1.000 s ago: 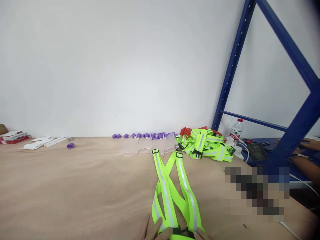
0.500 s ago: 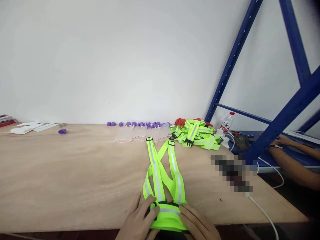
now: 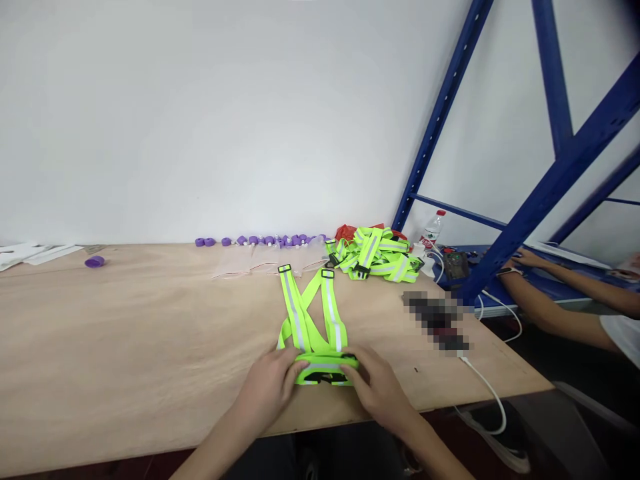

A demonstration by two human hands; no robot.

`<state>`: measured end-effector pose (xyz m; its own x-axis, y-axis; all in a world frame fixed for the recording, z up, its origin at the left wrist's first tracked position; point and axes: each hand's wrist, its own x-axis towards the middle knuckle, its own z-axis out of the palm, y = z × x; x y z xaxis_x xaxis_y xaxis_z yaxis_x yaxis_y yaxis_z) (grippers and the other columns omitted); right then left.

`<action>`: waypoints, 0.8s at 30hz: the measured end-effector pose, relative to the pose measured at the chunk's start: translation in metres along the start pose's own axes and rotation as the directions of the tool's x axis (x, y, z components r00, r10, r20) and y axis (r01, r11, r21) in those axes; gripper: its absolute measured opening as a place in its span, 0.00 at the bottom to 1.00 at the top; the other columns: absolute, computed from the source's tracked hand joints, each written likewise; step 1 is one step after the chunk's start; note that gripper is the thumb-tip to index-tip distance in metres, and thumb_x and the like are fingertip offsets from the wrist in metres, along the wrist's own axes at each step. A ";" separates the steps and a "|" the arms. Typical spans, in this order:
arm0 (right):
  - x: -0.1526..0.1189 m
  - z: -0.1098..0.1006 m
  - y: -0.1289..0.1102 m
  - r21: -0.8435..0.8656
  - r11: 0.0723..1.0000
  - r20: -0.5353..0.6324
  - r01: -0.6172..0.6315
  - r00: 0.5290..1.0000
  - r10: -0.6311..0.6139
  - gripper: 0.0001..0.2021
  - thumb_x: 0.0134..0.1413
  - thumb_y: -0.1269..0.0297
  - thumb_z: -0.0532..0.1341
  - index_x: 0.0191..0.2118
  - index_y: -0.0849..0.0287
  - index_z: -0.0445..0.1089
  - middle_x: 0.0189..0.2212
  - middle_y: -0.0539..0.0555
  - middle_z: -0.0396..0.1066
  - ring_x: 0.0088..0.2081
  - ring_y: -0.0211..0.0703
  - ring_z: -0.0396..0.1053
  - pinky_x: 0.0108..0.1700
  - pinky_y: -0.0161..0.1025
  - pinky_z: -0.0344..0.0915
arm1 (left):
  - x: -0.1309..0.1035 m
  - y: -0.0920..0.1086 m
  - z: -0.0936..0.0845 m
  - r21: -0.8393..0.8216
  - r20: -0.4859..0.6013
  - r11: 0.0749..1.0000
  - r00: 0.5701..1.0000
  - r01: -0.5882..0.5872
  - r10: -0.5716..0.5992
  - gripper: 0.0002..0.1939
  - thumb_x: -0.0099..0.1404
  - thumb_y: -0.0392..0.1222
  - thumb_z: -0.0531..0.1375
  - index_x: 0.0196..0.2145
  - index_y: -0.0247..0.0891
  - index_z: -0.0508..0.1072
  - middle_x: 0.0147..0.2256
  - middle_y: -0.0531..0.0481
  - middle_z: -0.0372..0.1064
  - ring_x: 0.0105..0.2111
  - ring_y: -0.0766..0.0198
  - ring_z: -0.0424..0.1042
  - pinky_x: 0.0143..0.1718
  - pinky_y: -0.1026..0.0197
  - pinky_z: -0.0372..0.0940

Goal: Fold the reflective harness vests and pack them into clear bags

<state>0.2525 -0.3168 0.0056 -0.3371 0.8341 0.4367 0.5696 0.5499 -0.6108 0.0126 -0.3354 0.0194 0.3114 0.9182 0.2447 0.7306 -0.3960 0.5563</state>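
A neon-yellow reflective vest (image 3: pixel 291 303) made of straps with silver stripes lies on the wooden table (image 3: pixel 125 347). Its shoulder straps stretch away from me, cross lower down and have black buckles at their far ends. The waist band is folded into a flat bundle at the near end. My left hand (image 3: pixel 273 377) grips the left end of that bundle, thumb on top. At the right end, my right hand (image 3: pixel 373 380) pinches it the same way. Black buckle parts show along the bundle's near edge, between my hands.
Several more reflective vests (image 3: pixel 375 253) lie heaped at the back right. Clear plastic bags (image 3: pixel 233 263) and purple rolls (image 3: pixel 270 240) line the wall. To the right stand a bottle (image 3: pixel 433 227), a blue metal frame (image 3: pixel 525 220) and a white cable (image 3: pixel 493 393). Another person's arms (image 3: pixel 560 307) reach in beyond.
The near end of the vest has been folded up away from me, shortening it. My hands have moved forward and now clasp the bundle's ends. The view has shifted right.
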 end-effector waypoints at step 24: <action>0.003 0.021 0.012 -0.359 0.933 -0.042 -0.001 0.999 -0.015 0.09 0.66 0.61 0.56 0.48 0.55 0.69 0.42 0.57 0.70 0.38 0.46 0.74 0.33 0.39 0.71 | 0.014 -0.009 0.018 0.140 -0.066 0.983 0.992 0.120 -0.111 0.16 0.74 0.39 0.48 0.55 0.38 0.67 0.54 0.39 0.70 0.46 0.51 0.76 0.43 0.51 0.73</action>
<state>0.2428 -0.3068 -0.0141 -0.3134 0.8233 0.4733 0.8013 0.4967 -0.3334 0.0217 -0.3187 0.0039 0.1873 0.9543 0.2329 0.8402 -0.2785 0.4653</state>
